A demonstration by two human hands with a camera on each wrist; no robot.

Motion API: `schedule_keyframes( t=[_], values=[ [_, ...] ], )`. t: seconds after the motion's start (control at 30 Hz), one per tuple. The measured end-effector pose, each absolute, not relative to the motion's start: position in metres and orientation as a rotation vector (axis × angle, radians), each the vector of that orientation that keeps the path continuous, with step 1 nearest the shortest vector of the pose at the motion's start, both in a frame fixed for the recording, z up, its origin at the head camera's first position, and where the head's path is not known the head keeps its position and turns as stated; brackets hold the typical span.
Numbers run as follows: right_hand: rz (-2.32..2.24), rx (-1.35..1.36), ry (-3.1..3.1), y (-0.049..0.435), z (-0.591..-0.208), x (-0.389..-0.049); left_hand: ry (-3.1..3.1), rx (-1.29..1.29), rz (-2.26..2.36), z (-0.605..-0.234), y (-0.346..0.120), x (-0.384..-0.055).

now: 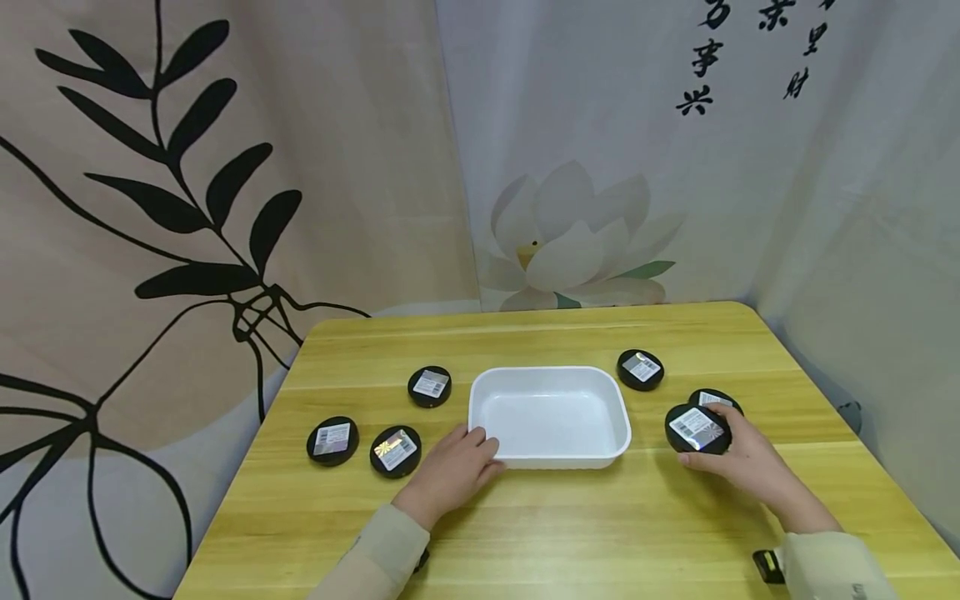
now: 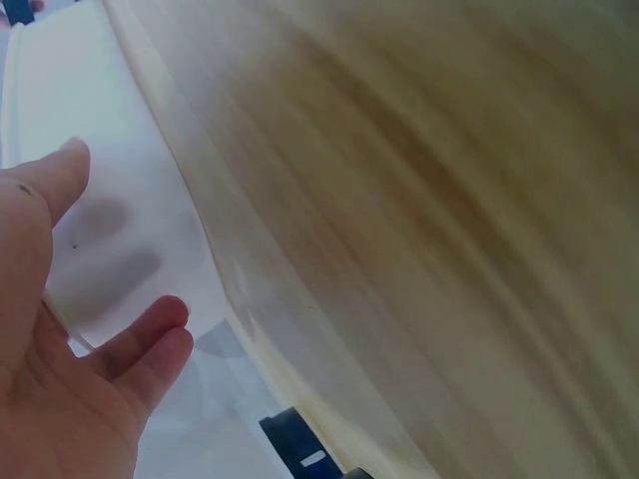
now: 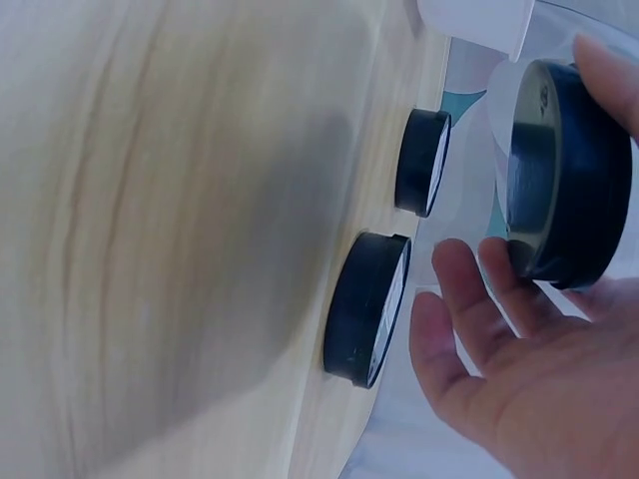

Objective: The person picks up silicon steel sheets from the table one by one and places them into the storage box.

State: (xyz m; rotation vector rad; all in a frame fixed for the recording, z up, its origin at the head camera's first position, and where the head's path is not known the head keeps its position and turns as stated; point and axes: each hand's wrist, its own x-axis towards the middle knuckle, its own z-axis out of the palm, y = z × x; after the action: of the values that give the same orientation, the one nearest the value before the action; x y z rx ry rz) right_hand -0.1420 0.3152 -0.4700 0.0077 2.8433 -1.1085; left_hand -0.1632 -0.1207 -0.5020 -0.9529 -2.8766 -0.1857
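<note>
Wood table (image 1: 570, 533): white tray (image 1: 551, 417) in from far edge. Left hand (image 1: 453, 471), fingers loosely spread, touches tray's near-left corner. Right hand (image 1: 738, 454) grips black disc (image 1: 697, 428), raised between tray and right edge. Other discs (image 1: 333, 441) flank tray.

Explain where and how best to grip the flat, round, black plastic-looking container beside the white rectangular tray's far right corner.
Grip the black container by opposite sides of its upright wall, probably coming from above and the right. It lies flat, label up, so the top offers little to pinch, and the white tray stands close on its left.
</note>
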Motion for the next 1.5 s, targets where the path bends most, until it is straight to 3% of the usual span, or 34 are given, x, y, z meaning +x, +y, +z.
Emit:
schedule_keyframes(
  t=[1.5],
  values=[
    [-1.030,0.025,2.918,0.281,-0.449,-0.158,-2.809,-0.974,-0.133,-0.502,-0.121,-0.162]
  ],
)
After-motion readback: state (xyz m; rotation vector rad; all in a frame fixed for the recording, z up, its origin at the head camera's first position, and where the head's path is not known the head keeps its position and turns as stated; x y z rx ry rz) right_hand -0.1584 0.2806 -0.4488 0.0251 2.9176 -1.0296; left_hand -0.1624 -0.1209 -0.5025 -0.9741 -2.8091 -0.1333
